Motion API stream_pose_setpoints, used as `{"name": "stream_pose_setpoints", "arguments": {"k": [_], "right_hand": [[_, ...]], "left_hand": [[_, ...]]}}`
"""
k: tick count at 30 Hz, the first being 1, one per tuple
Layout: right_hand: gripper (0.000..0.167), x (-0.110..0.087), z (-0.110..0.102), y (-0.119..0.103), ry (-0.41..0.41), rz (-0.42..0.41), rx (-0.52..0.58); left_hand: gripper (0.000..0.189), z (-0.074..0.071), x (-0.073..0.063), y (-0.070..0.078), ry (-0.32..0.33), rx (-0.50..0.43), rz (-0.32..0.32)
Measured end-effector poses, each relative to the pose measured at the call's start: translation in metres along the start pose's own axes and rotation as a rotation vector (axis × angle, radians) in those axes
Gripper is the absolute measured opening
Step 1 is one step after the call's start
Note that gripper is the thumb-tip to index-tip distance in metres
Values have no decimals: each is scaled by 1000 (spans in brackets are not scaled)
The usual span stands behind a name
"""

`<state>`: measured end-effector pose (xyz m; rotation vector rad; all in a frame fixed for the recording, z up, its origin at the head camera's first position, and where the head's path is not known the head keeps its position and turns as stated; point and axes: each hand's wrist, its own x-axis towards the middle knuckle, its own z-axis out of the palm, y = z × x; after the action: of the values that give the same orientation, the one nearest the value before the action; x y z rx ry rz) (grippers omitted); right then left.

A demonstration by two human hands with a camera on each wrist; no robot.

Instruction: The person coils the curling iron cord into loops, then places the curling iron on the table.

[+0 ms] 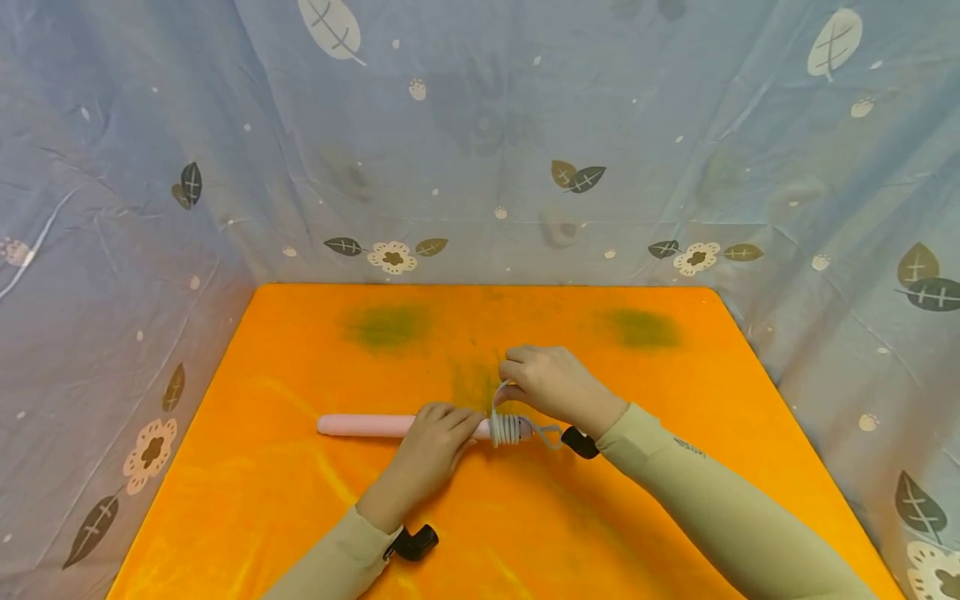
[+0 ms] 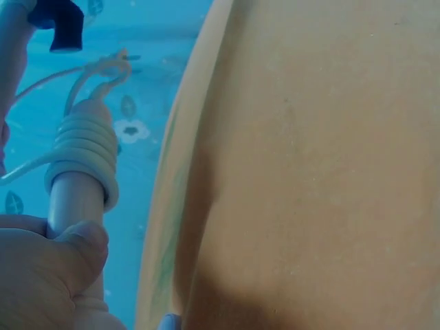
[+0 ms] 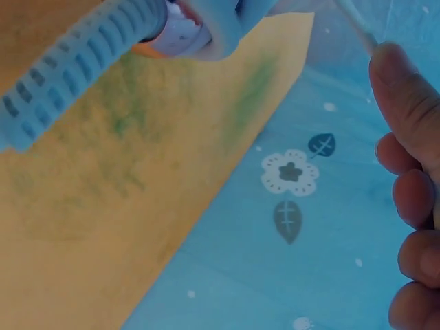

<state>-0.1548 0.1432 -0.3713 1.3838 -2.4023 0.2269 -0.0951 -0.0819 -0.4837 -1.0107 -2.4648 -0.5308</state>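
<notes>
A long pink rod-shaped appliance [image 1: 367, 426], which looks like a hair iron, lies sideways over the orange table. My left hand [image 1: 431, 446] grips it right of its middle, the thumb laid along it in the left wrist view. Several turns of pale cord [image 1: 506, 430] wrap its right end, and a loop of cord sticks out beyond that end. Above the coil, my right hand [image 1: 551, 383] pinches the cord's free run between thumb and fingers. Close up in the right wrist view are the cord's slotted sleeve [image 3: 82, 75] and the taut cord [image 3: 356, 20] at the thumb.
The orange tabletop [image 1: 300, 350] carries greenish smudges near its back edge. Patterned blue-grey curtains [image 1: 480, 125] hang behind it and at both sides. Small black wrist cameras [image 1: 416, 543] are worn on both wrists.
</notes>
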Motion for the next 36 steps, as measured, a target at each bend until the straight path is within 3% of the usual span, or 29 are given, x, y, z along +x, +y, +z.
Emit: {"name": "stream_pose_setpoints", "arguments": {"k": [10, 21, 26, 36], "right_hand": [[19, -3, 10, 20, -150, 166, 217], [15, -9, 21, 32, -209, 320, 342], [17, -13, 32, 35, -189, 334, 349], [19, -14, 49, 19, -181, 322, 341]], "left_hand": [[36, -1, -1, -1, 15, -15, 38], [36, -8, -3, -3, 30, -47, 57], [40, -18, 0, -5, 71, -56, 36], [34, -28, 9, -16, 213, -62, 70]]}}
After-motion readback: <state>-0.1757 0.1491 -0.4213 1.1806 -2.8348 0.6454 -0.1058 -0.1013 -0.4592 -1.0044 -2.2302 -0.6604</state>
